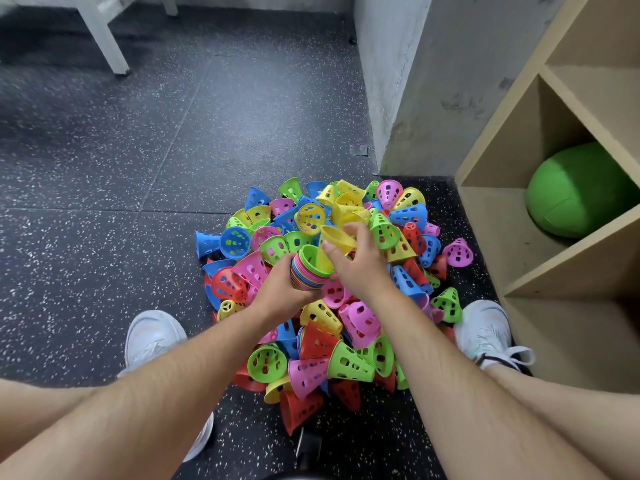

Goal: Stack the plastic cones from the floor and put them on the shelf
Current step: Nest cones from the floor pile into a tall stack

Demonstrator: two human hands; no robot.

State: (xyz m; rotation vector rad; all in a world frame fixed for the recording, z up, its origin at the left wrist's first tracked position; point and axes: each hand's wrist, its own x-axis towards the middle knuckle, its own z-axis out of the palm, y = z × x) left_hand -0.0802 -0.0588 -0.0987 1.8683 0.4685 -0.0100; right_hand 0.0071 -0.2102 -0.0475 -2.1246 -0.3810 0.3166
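Observation:
A big heap of small perforated plastic cones (pixel 349 358) in red, yellow, green, blue and pink lies on the dark speckled floor between my feet. My left hand (pixel 280 292) grips a nested stack of cones (pixel 308 271) with many coloured rims, a green rim on top, held above the heap. My right hand (pixel 360 265) holds a yellow cone (pixel 334 242) whose narrow end points into the stack's open mouth. The wooden shelf (pixel 554 216) stands at the right, close to the heap.
A green ball (pixel 581 192) fills one shelf compartment; the compartment below it looks bare. A grey concrete wall (pixel 408 81) rises behind the heap. White bench legs (pixel 104 32) stand at the far left. My two white shoes (pixel 152 337) flank the heap.

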